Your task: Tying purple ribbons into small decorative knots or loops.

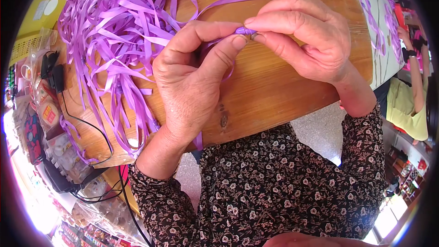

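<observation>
Pinching a purple ribbon (245, 30) between thumb and forefinger, the left hand (194, 71) and the right hand (299, 34) met fingertip to fingertip above the wooden table (274, 87). The ribbon's strand ran up past the right hand, while a heap of purple ribbons (119, 32) lay to the left.

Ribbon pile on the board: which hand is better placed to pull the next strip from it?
Left, probably. The left hand lies right beside the ribbon pile, while the right hand sits farther across the wooden board. Both pinch the same ribbon piece, so one grip must let go first.
</observation>
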Available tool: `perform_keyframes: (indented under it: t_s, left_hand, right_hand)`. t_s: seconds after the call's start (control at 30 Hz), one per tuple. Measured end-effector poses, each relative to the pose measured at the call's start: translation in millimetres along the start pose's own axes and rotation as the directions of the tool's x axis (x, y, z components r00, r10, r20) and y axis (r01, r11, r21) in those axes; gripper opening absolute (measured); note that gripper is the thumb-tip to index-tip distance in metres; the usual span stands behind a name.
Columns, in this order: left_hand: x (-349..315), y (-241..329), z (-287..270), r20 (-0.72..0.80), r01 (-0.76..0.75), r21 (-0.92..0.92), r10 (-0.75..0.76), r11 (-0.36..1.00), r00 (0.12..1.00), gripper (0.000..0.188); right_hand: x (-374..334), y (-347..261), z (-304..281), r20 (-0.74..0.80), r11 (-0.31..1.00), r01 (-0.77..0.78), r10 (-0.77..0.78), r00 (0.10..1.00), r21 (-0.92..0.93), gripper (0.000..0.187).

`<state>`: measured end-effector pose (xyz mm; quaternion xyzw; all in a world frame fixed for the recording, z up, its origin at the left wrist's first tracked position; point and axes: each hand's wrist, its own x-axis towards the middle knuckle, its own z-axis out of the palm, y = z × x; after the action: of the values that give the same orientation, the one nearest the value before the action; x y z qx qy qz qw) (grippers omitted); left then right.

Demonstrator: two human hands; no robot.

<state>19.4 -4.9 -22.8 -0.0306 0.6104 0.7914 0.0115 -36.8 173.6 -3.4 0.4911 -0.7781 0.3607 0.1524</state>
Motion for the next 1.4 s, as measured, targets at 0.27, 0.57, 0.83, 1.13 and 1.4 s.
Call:
perform_keyframes:
  t_s: [0.27, 0.57, 0.83, 1.13, 1.4]
  left_hand:
    - [0, -3, -3, 0.016, -0.028, -0.004, 0.028, 1.0, 0.999, 0.011]
    - [2, -7, -10, 0.129, -0.283, 0.274, 0.257, 0.919, 0.958, 0.013]
    - [1, -6, -9, 0.237, -0.538, 0.423, 0.484, 0.729, 0.842, 0.013]
    - [-1, -3, -8, 0.31, -0.662, 0.526, 0.604, 0.535, 0.734, 0.017]
    - [1, -4, -10, 0.332, -0.658, 0.478, 0.574, 0.581, 0.748, 0.017]
  right_hand:
    - [2, -3, 1, -0.037, 0.999, -0.038, 0.039, 0.999, 0.024, 0.024]
    - [-6, 0, 5, -0.087, 1.0, 0.015, -0.017, 0.996, -0.027, 0.022]
    - [-5, -4, 2, -0.032, 1.0, -0.013, 0.013, 0.999, 0.014, 0.021]
    - [-5, -4, 3, 0.043, 0.987, -0.106, 0.101, 0.994, 0.12, 0.014]
    - [-8, -9, 5, 0.229, 0.803, -0.429, 0.364, 0.903, 0.413, 0.012]
